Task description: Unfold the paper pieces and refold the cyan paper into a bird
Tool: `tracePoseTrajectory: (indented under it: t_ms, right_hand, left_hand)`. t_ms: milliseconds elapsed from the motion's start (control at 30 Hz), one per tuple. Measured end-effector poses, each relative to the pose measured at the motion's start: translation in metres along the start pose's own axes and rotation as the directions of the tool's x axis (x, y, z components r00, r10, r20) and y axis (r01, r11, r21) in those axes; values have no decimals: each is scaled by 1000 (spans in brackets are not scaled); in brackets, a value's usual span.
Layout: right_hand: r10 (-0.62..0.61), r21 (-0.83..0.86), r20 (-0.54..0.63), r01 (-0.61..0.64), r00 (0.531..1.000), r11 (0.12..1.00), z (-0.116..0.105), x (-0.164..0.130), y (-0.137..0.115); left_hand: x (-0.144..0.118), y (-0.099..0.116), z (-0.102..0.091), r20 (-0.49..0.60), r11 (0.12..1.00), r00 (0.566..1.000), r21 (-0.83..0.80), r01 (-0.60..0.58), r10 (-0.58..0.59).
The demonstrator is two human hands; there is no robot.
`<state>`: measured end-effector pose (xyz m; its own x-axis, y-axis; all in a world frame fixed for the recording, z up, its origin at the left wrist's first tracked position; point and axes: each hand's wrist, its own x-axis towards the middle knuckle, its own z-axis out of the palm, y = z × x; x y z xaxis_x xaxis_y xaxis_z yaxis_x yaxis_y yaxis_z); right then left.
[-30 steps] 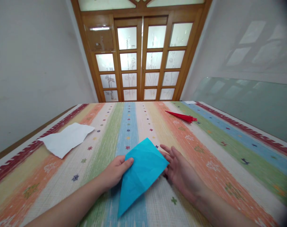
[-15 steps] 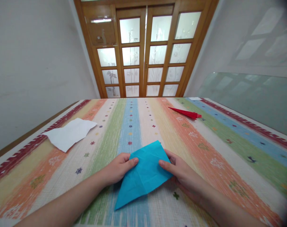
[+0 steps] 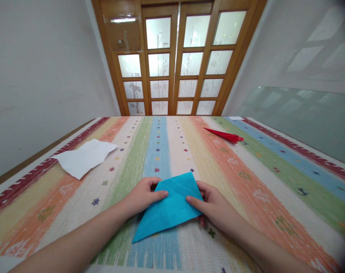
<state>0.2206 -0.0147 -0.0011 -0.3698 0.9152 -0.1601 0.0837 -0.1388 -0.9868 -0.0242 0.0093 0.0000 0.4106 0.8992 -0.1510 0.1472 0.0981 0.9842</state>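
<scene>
A folded sheet of blue paper (image 3: 172, 204) is held just over the striped tablecloth, its pointed corner aimed toward me on the left. My left hand (image 3: 148, 195) pinches its upper left edge, thumb on top and fingers behind. On the right edge, my right hand (image 3: 209, 203) grips it the same way, thumb lying on the front face and some fingertips showing behind and below. Faint creases run across the paper. The parts of the fingers behind the sheet are hidden.
A creased white sheet of paper (image 3: 85, 157) lies at the left of the table. Further off on the right rests a folded red paper piece (image 3: 225, 135), long and pointed. A small white scrap (image 3: 236, 118) is at the far edge. Wooden glazed doors (image 3: 175, 60) stand beyond the table.
The blue paper has turned slightly, its pointed corner shifting up and left. My right thumb has slid a little inward on the sheet. Both hands keep hold; the view has shifted slightly.
</scene>
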Motion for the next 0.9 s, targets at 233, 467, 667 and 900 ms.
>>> tracePoseTrajectory:
  t_ms: [233,467,667,900]
  right_hand:
    - [-139,-143,-16,135,990,981,0,-4,-4]
    - [-410,-314,92,418,907,853,-2,-8,-7]
    - [-375,-282,77,381,924,881,-2,-7,-6]
    - [-403,-358,81,404,912,842,-5,-5,-3]
  left_hand:
    - [3,-3,-3,-63,984,994,-157,82,-93]
    - [5,-9,-10,-63,920,984,-368,135,-169]
    - [5,-5,-13,-37,913,980,-371,168,-195]
    - [5,-2,-11,-74,932,975,-316,178,-211]
